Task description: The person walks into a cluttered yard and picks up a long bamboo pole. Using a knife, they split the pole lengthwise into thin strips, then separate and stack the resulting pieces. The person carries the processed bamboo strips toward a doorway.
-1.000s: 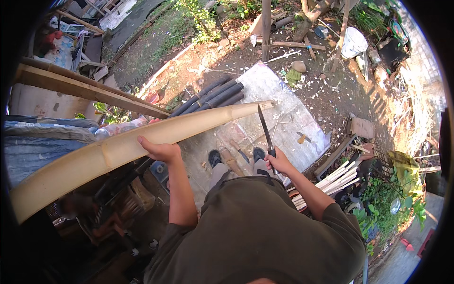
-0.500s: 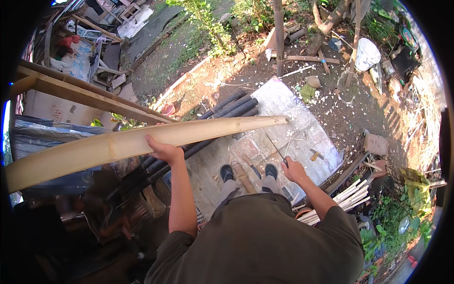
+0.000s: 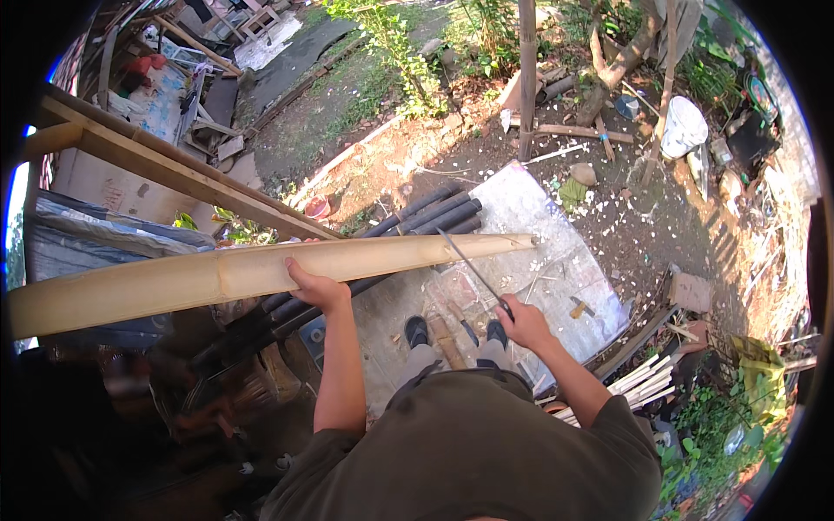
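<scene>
1. Pale tan split-bamboo length (image 3: 252,276), concave face up and narrowing to the right, is held crosswise ahead of the person's torso; its left end meets the rim of view, so where it stops cannot be told.
2. Left hand (image 3: 320,286): clasped on the bamboo, thumb over the near edge, fingertips just visible at the far edge. Right hand (image 3: 526,321): closed around the handle of a long, slim, dark-bladed knife (image 3: 473,271).
3. Change noted: half a second ago the blade stood mostly on the near side of the bamboo; it now crosses the narrow part, tip past the far edge. The bamboo also sits more level in view than a second ago. Judged from this, the cutting work centres on the narrow end. Contact cannot be confirmed.
4. Edges: the narrow tip ends free above a pale, worn rectangular sheet (image 3: 521,195), with open room rightward.
5. Limits: black round poles (image 3: 445,219) lie beyond the narrow part; a brown wooden beam (image 3: 174,166) slants close on the left; dark shoes (image 3: 416,330) stand below.
</scene>
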Demonstrator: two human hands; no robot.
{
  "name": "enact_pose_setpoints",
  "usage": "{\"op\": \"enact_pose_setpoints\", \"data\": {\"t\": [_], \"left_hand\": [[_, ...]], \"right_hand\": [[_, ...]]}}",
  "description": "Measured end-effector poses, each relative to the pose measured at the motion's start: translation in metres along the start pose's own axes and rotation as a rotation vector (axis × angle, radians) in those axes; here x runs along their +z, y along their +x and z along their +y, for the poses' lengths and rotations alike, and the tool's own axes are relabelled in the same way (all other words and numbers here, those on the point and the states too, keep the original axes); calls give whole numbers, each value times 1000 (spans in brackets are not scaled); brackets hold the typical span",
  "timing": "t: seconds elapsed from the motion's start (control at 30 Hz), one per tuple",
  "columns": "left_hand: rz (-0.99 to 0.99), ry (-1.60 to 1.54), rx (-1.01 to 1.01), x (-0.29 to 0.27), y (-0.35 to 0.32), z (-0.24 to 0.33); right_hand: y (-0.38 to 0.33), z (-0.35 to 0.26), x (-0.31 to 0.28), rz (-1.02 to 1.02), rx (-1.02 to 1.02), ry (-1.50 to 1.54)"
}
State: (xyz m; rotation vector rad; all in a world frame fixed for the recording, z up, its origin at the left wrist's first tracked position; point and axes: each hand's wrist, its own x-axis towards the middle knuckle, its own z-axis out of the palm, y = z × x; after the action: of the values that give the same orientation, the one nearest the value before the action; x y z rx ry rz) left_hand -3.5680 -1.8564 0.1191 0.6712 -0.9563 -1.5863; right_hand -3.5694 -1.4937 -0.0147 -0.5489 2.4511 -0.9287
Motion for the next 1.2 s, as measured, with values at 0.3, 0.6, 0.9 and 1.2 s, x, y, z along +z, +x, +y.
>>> {"op": "enact_pose_setpoints", "data": {"t": [0.3,0.6,0.9,1.2], "left_hand": [[-19,-40,47,-2,0,4],[-4,-185,-57,-58,-8,29],[-51,-250,-101,-96,-6,166],[16,-252,-25,-172,-5,239]], "right_hand": [[14,99,43,-83,307,-292],[5,125,74,-16,680,922],[68,130,139,-83,1080,1476],[82,105,138,-73,712,2026]]}}
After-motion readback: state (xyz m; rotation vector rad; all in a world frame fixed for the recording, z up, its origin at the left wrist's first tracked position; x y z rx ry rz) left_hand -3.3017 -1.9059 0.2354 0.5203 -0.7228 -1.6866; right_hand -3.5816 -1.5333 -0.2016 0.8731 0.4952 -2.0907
